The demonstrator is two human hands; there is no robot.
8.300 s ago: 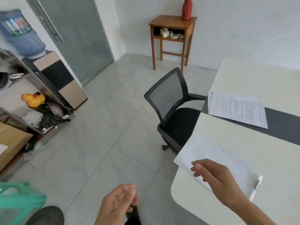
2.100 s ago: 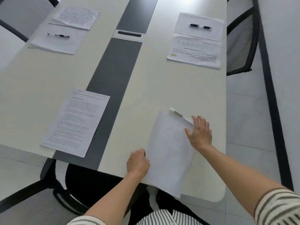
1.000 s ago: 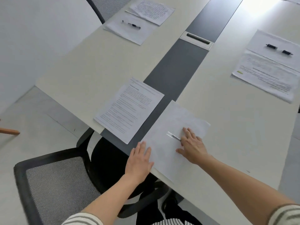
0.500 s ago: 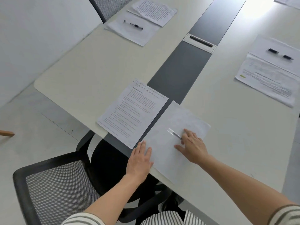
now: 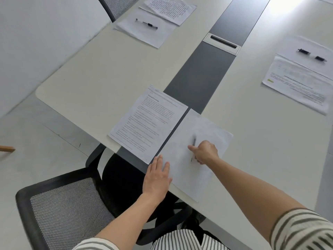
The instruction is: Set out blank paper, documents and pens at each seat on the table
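- Under our right hand (image 5: 204, 153), curled fingers pinch the slim grey plastic pen (image 5: 194, 142), which lies on the blank white paper sheet (image 5: 203, 127).
- Left of those fingers, our left hand (image 5: 157, 175) presses flat, fingers straight, on the sheet's edge.
- Beyond the left fingertips lies the printed white document (image 5: 149, 121), just beside the sheet.
- We judge this seat's pen is being placed; next, let it go gently.
- The smooth cream table (image 5: 108, 78) looks slick, and the paper is thin and faintly creased.
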